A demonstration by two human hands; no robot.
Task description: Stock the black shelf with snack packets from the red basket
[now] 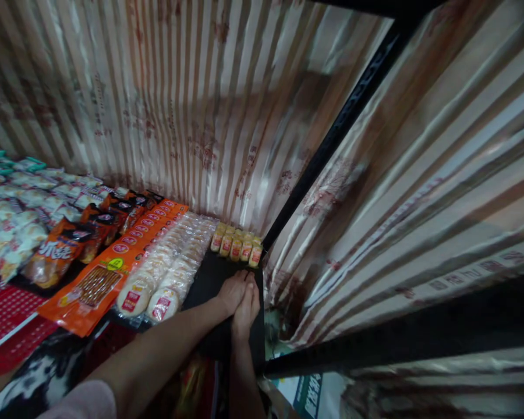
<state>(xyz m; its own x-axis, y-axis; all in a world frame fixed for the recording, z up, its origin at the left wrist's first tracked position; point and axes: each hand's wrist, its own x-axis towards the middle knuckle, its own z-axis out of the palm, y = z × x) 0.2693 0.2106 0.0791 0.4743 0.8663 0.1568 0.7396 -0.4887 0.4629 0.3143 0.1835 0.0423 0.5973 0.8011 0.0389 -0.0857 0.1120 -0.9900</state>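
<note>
My left hand (234,292) and my right hand (247,307) are side by side and touching, low over the dark shelf (207,291). Their fingers are curled in, and anything between them is hidden. Just beyond the fingertips stand several small yellow packs with red-and-white labels (236,247), set in close rows at the shelf's corner. To the left of my hands lie two rows of round, pale cakes in clear wrappers (163,302).
Left of the cakes are flat orange snack packs (91,285), orange-black bags (55,253) and white bags (17,238). A black post (332,139) slants up beside the corner. Striped plastic sheeting (192,105) hangs behind. A red basket (9,314) shows lower left.
</note>
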